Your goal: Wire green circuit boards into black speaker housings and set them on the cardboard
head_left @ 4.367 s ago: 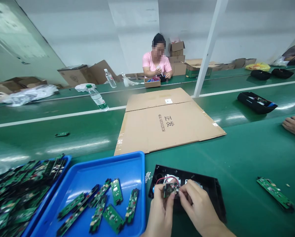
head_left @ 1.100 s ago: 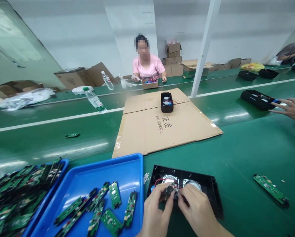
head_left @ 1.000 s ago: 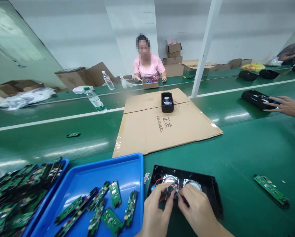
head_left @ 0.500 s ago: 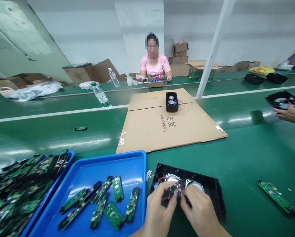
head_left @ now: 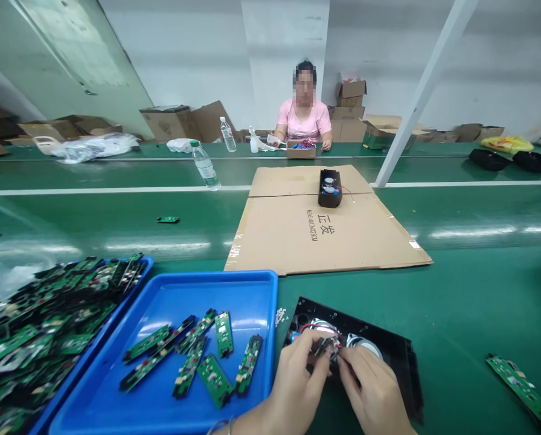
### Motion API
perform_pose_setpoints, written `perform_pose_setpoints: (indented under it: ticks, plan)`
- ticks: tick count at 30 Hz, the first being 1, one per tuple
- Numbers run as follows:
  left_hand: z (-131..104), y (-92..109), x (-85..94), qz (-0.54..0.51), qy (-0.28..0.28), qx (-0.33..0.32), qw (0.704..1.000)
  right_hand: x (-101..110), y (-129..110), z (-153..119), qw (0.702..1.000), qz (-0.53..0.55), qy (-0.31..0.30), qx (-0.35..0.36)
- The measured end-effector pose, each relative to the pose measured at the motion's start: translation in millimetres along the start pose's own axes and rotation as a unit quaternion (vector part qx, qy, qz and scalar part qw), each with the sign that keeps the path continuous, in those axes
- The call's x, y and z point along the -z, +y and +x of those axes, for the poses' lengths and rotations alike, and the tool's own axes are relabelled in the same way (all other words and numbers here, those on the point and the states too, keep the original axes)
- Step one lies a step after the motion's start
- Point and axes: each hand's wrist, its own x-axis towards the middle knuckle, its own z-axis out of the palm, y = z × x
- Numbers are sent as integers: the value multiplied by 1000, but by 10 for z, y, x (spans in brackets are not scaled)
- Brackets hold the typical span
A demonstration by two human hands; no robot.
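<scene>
Cardboard sheet (head_left: pixel 325 235) printed "正发" lay on the table (head_left: pixel 479 290); nearer, left hand (head_left: pixel 295 386) and right hand (head_left: pixel 372 393) pinched a small circuit board (head_left: pixel 325 347) over a black speaker housing (head_left: pixel 395 356).

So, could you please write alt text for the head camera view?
Both hands, left hand and right hand, pinch a small wired circuit board over an open black plastic speaker housing on a green conveyor table. Beside them, a blue plastic tray holds loose green circuit boards.
</scene>
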Motion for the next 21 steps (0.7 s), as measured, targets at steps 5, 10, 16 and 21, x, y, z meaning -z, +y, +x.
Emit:
perform_pose_setpoints:
  ticks: [5,10,16,21]
  plan:
    - [2,-4,0,1,-10,6,1000,-12,11,-39,1000,-4,8,7]
    - [-3,-15,-28,-31,-15,39,999,-19,27,-66,1000,-11,10,3]
    - [52,-12,6,-39,13,39,998,28,-57,107,999,-26,31,-13]
    - [65,16,34,-61,20,41,997,103,-74,194,999,-29,25,-13]
